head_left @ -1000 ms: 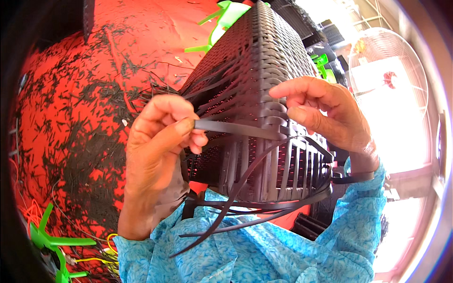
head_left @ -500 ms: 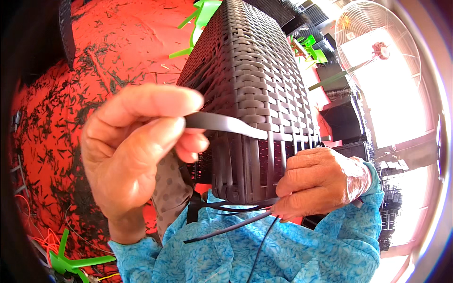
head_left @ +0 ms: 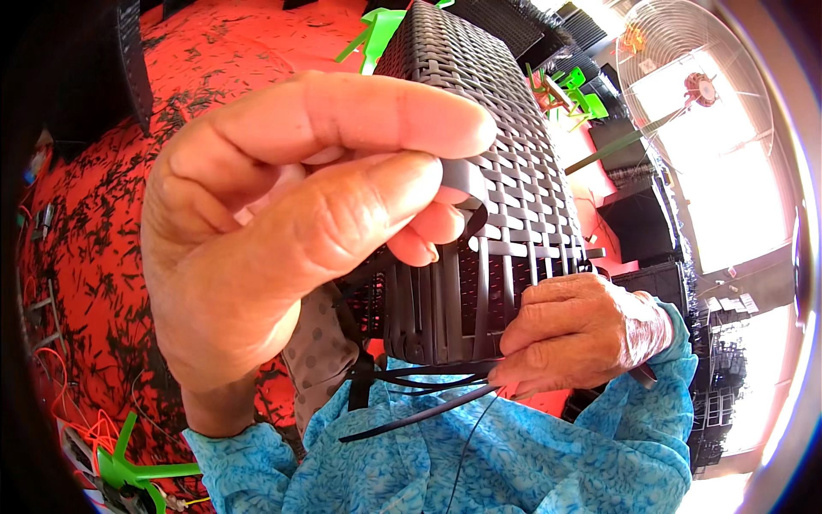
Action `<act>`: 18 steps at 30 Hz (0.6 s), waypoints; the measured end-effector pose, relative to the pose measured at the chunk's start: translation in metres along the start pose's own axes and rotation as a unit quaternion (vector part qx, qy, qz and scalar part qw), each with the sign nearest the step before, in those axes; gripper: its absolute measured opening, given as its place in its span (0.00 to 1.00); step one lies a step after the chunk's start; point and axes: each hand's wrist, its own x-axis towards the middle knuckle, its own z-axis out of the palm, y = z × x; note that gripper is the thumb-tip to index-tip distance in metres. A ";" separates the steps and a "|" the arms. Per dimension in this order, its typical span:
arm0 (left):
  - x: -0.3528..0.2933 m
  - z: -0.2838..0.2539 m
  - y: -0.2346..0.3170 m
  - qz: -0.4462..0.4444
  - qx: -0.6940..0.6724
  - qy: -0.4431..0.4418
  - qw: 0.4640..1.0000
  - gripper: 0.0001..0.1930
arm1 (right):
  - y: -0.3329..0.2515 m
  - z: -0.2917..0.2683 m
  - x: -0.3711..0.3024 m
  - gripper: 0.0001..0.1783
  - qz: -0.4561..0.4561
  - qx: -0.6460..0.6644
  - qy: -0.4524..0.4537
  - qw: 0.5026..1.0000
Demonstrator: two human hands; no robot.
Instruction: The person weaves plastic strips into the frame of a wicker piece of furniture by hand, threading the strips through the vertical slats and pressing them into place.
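Pinching a flat dark strip (head_left: 463,178) between thumb and forefinger, left hand (head_left: 300,197) is raised close to the camera, thumb and index pressed together at the tips, other fingers curled in behind. The strip bends over in a short loop just past the fingertips, in front of the near corner of a dark woven basket (head_left: 524,171). Basket sits ahead of the person's lap, between and beyond the hands, its long body running away toward the top of the view; close weave over the far part, bare upright slats (head_left: 482,287) at the near end. Right hand (head_left: 574,330) is low at the slats' right side, back uppermost, fingers curled and held together; a second strip (head_left: 419,414) runs from its fingertips down to the left over a blue patterned garment (head_left: 377,471). Cannot tell whether those fingertips grip it. Red floor covering (head_left: 248,38) at left, strewn with dark scraps (head_left: 86,334). Green plastic legs (head_left: 128,467) at lower left, near an orange cord (head_left: 73,420). Large caged fan (head_left: 700,90) at upper right, against bright light.
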 end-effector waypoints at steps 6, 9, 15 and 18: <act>0.004 0.010 0.006 0.027 -0.019 0.021 0.999 0.14 | 0.000 0.000 -0.001 0.14 -0.001 0.009 0.010 1.000; 0.005 0.005 0.001 0.032 -0.033 0.011 0.999 0.14 | 0.000 0.000 -0.001 0.14 -0.002 0.011 0.012 1.000; 0.008 0.004 0.021 -0.084 0.027 -0.033 0.996 0.12 | 0.000 0.000 -0.005 0.13 0.012 0.016 0.010 1.000; 0.004 -0.003 0.020 -0.089 0.020 -0.013 0.996 0.12 | 0.001 0.000 -0.004 0.13 0.011 0.028 0.009 1.000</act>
